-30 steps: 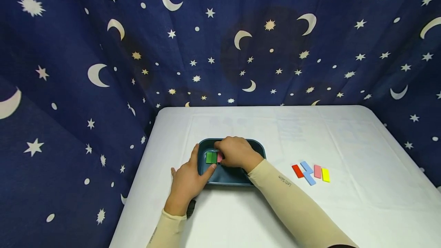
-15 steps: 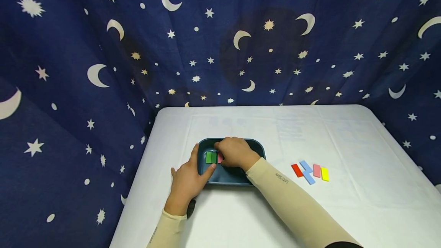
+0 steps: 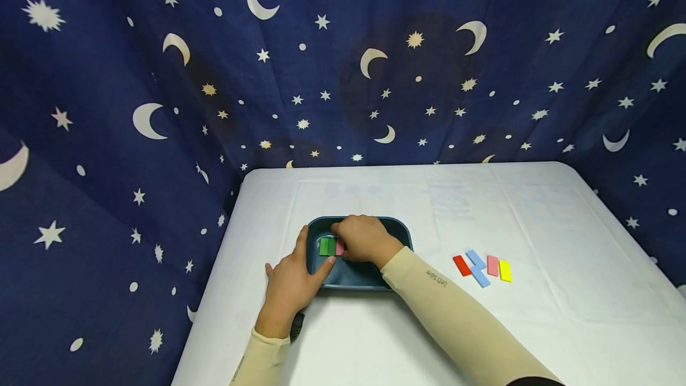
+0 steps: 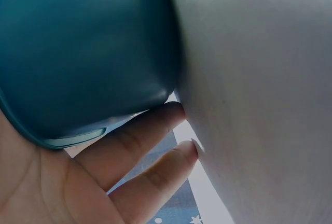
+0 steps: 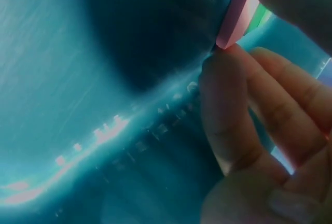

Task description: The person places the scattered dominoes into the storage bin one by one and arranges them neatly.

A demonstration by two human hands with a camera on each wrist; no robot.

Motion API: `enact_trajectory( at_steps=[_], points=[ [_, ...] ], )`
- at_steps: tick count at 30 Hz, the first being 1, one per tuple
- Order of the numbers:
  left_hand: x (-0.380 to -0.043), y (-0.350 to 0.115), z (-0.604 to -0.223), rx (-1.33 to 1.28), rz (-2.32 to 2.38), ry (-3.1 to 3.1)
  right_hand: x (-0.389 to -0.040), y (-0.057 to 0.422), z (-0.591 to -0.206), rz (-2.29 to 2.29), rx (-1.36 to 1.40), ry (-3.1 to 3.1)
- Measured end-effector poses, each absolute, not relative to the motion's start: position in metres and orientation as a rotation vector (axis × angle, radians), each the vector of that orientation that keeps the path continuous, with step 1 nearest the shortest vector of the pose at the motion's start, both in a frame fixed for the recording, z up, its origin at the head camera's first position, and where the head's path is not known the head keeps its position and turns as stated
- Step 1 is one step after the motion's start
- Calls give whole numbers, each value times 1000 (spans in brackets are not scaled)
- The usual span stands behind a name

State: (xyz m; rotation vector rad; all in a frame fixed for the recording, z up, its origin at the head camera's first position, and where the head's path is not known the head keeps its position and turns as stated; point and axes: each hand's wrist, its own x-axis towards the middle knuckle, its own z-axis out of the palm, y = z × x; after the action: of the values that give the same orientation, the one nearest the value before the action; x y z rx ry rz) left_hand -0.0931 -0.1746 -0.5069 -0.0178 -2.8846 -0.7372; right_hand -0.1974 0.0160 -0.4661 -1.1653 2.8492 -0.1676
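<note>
A dark teal tray [image 3: 358, 276] stands on the white table. My left hand [image 3: 289, 285] grips its left end, thumb over the front rim; in the left wrist view two fingers [image 4: 129, 141] extend along its outer wall. Inside the tray, my right hand [image 3: 370, 240] pinches a pink tile [image 3: 340, 247] by its ends; the hand hides part of it. That tile stands directly beside two green tiles [image 3: 327, 247], which sit side by side at the tray's left. In the right wrist view the pink tile [image 5: 238, 19] shows edge-on between thumb and fingers, green behind it.
On the table to the right lie loose tiles: a red one [image 3: 462, 265], two light blue ones [image 3: 479, 273], a pink one [image 3: 492, 265] and a yellow one [image 3: 505, 271]. A navy curtain [image 3: 321, 76] with moons and stars hangs behind and at the sides.
The pink tile in my right hand has shifted slightly left, and the narrow gap between it and the green tiles has closed. My left hand stays at the tray.
</note>
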Motion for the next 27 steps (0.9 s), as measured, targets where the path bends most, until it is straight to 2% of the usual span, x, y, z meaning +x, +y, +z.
enact_trajectory(
  at_steps=[15,27],
  points=[
    [-91,-171,-506,-28,-743,-2882,-196,23,-458,-230,-1110,2820],
    [-89,-172,-507,-26,-720,-2874,-178,64,-416,-373,-1079,2857]
  ],
)
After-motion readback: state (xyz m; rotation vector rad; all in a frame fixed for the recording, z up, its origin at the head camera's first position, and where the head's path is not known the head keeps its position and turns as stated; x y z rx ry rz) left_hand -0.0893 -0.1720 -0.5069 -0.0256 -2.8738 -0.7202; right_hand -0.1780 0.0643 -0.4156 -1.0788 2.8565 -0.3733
